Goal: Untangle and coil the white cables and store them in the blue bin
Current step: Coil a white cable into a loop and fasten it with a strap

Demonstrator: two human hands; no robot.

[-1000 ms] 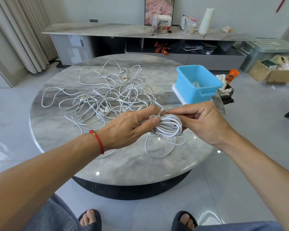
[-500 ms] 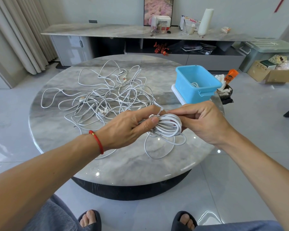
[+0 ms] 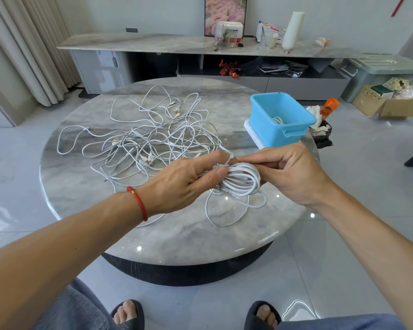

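My left hand (image 3: 184,182) grips a coiled white cable (image 3: 242,181) above the near part of the round marble table (image 3: 167,236). My right hand (image 3: 289,172) pinches the top of that coil, close to the left fingertips. Loose loops of the same cable (image 3: 224,210) hang down onto the tabletop. A large tangle of white cables (image 3: 150,141) lies spread across the table's middle and left. The blue bin (image 3: 281,120) stands at the right rim on a white lid, with a bit of white cable (image 3: 277,120) showing inside.
A black bag with crumpled tissue and an orange tube (image 3: 329,108) sits just right of the bin on the floor. A long sideboard (image 3: 177,44) with clutter runs behind the table. Cardboard boxes (image 3: 389,103) are at far right. My sandalled feet (image 3: 129,313) are below.
Both hands have stayed on the coil with only slight finger shifts. The tangle and the bin have not moved.
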